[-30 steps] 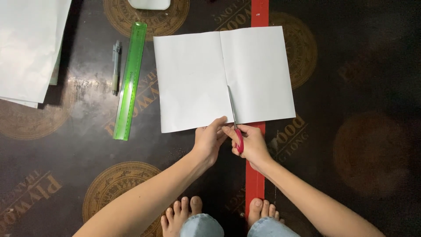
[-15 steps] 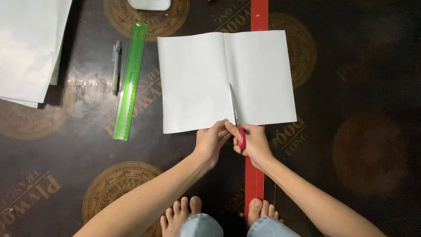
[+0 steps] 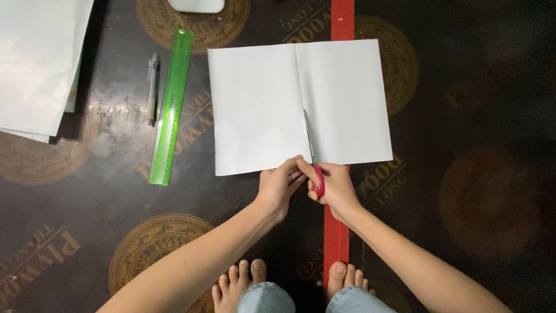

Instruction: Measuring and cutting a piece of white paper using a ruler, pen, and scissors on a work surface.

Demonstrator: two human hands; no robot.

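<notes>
A white sheet of paper with a centre fold lies on the dark floor. My right hand grips red-handled scissors, whose blades point up into the paper along the fold from its near edge. My left hand pinches the near edge of the paper just left of the blades. Both hands sit close together at the sheet's bottom edge.
A green ruler and a pen lie left of the sheet. A stack of white paper fills the top left corner. A red tape strip runs down the floor. My bare feet show at the bottom.
The scissor blades have advanced a little further up the fold. The sheet has shifted slightly away from me and to the right.
</notes>
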